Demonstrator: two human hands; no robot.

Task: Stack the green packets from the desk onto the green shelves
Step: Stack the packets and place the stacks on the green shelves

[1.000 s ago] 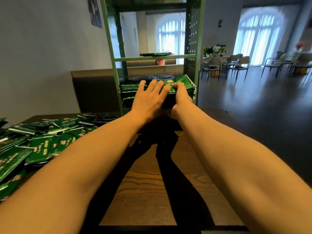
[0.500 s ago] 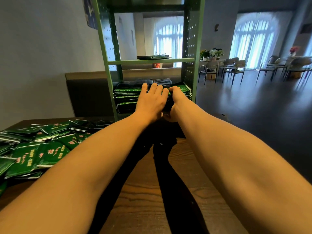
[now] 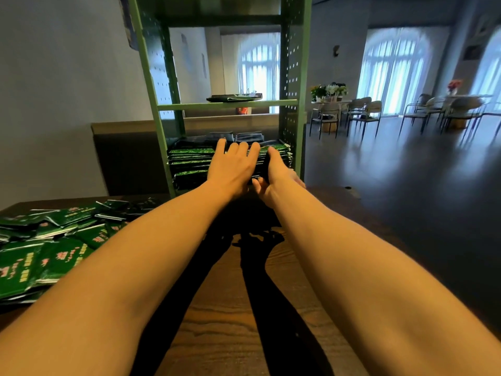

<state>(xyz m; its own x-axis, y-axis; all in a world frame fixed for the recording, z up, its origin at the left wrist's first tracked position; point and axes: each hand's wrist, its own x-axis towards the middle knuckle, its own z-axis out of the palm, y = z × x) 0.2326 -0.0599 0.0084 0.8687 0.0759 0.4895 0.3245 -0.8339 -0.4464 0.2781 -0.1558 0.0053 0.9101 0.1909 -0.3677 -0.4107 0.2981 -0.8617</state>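
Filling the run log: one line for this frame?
phase: shelving | left hand flat atop shelf stack | right hand against stack's right front | desk pile unshelved

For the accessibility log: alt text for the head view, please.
Both hands reach into the green shelf: the left hand lies flat on a stack of green packets, the right hand touches its right front. Loose packets lie heaped on the wooden desk at left.

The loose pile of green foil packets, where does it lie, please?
Head view: the green packet pile lies left on the brown wooden desk, beside the left forearm.
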